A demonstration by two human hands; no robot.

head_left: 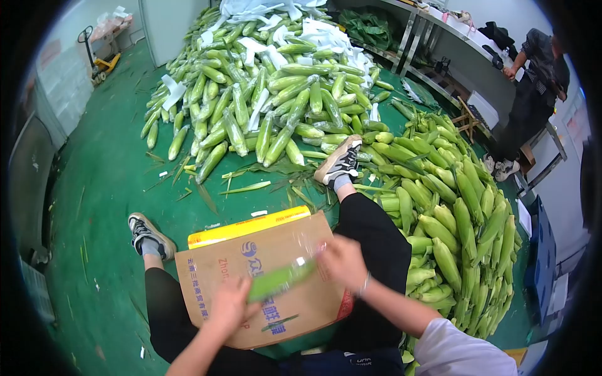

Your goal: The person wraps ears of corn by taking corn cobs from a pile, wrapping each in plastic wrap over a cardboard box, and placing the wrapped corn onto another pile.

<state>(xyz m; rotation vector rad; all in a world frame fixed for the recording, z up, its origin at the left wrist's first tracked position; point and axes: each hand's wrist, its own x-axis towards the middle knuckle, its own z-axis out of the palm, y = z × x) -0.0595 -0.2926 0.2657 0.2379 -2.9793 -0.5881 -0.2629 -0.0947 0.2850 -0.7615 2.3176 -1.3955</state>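
An ear of corn in its green husk point(282, 280), with shiny clear film on it, lies tilted across my lap above a brown cardboard sheet point(207, 276). My left hand point(231, 306) is closed around its lower left end. At the upper right end, my right hand point(343, 260) pinches the clear plastic film; motion blurs those fingertips. The cardboard, printed in blue and red, rests over my legs. Under its far edge shows a yellow roll or box point(251, 227).
Film-wrapped corn point(269, 100) is heaped ahead, with white foam nets point(326, 41) on top. Unwrapped corn point(451, 213) is piled to my right. A person point(533, 88) stands by a metal shelf point(433, 37). Husk scraps point(251, 188) litter the green floor point(100, 188). A pallet jack point(97, 62) stands far left.
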